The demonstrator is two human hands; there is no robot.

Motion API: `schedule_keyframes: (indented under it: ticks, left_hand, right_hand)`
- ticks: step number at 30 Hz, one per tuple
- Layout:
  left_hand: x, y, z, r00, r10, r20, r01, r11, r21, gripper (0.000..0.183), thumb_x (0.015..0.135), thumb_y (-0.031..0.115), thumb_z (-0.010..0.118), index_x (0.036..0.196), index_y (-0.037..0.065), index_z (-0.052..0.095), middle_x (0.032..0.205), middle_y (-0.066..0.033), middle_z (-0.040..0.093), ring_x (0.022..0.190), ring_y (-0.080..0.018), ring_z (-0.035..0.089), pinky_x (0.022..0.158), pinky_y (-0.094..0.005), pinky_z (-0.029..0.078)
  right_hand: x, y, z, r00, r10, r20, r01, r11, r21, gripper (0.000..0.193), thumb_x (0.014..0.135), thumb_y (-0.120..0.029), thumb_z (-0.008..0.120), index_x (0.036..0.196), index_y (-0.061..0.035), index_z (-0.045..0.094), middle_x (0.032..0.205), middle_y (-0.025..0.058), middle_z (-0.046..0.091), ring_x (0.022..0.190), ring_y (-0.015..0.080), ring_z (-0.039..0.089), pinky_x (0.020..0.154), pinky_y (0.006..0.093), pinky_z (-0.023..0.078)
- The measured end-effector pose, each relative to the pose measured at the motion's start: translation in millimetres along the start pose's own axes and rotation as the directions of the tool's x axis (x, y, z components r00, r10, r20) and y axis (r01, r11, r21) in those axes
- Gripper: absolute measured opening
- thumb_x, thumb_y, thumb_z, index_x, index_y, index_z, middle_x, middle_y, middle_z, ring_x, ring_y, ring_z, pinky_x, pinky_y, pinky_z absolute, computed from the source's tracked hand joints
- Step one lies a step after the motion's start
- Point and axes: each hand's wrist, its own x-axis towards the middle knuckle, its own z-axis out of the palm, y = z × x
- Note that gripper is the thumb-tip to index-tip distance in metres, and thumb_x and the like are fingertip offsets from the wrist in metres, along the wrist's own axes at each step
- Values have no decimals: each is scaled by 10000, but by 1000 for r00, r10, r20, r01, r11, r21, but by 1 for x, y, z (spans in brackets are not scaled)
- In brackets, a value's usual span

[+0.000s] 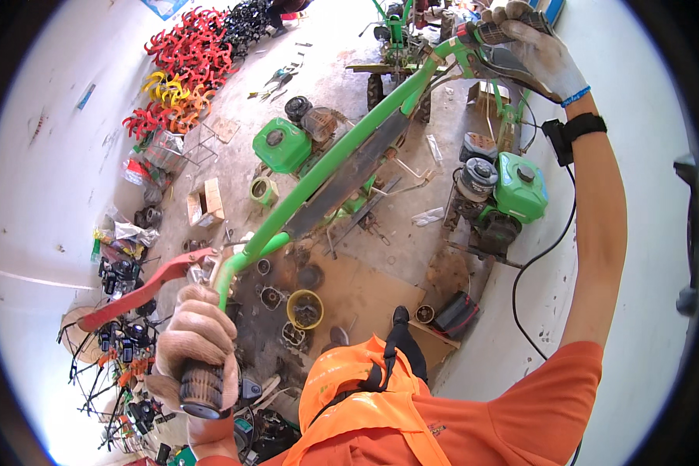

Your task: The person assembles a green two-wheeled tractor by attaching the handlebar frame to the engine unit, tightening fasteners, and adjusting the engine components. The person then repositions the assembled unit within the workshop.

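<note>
I hold a green tubular handlebar (318, 182) that slants across the view from lower left to upper right. My left hand (198, 334), in a worn pale glove, is closed around the ribbed black grip (203, 388) at its near end. Beside that hand a red lever (147, 287) sticks out to the left, apart from the fingers. At the far end my gloved right hand (537, 56) wraps the other black grip (489, 33), just above a dark lever (512, 68). A dark flat bar runs along under the green tube.
Engines with green tanks stand at centre (282, 146) and right (520, 186). A yellow bowl (290, 309) of parts sits by my feet on a cardboard sheet (365, 287). Red curved blades (194, 46) are heaped far left. A black cable (524, 311) hangs along the right wall.
</note>
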Motion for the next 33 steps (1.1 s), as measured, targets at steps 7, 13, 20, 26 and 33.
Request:
schedule_keyframes:
  ticks: [7,13,20,26,33]
  left_hand:
    - [-53,10,-25,967,23,253,-45,996,83,808,1171,673,235,708,135,622,693,-37,664,711,-224,672,1029,-464,456]
    - [-113,23,-92,974,-23,226,2,996,94,657,1203,512,325,707,155,565,682,-28,643,686,-205,651,1042,-462,446]
    - [-177,4,-205,999,32,-42,-41,970,-239,696,1191,522,345,619,166,517,572,-35,537,645,-209,554,1083,-470,385]
    - [-215,-10,-275,996,-11,-86,-25,911,-411,717,1196,534,360,590,172,482,553,-29,513,582,-199,510,1070,-454,382]
    - [-225,21,-238,996,31,80,-7,958,-288,720,1204,575,301,670,160,548,613,-39,624,613,-217,619,1044,-467,412]
  right_hand:
    - [-83,-16,5,997,0,-73,-22,952,-305,182,1082,-30,653,1251,-91,627,1299,71,701,1339,265,685,1200,409,535]
    - [-207,-47,108,972,-17,-234,-17,990,-142,188,1028,51,603,1159,-83,589,1274,106,665,1386,302,609,1262,452,426]
    - [-329,-76,284,926,-107,-363,-9,953,-303,250,968,-20,692,1050,-116,476,1138,74,549,1354,318,531,1284,491,325]
    - [-410,-72,404,892,-201,-404,27,917,-397,316,930,-16,700,985,-140,415,1015,45,463,1240,296,504,1234,512,353]
    - [-419,-82,369,812,-193,-551,9,948,-319,265,958,37,637,1008,-138,444,1035,38,488,1238,282,531,1246,529,383]
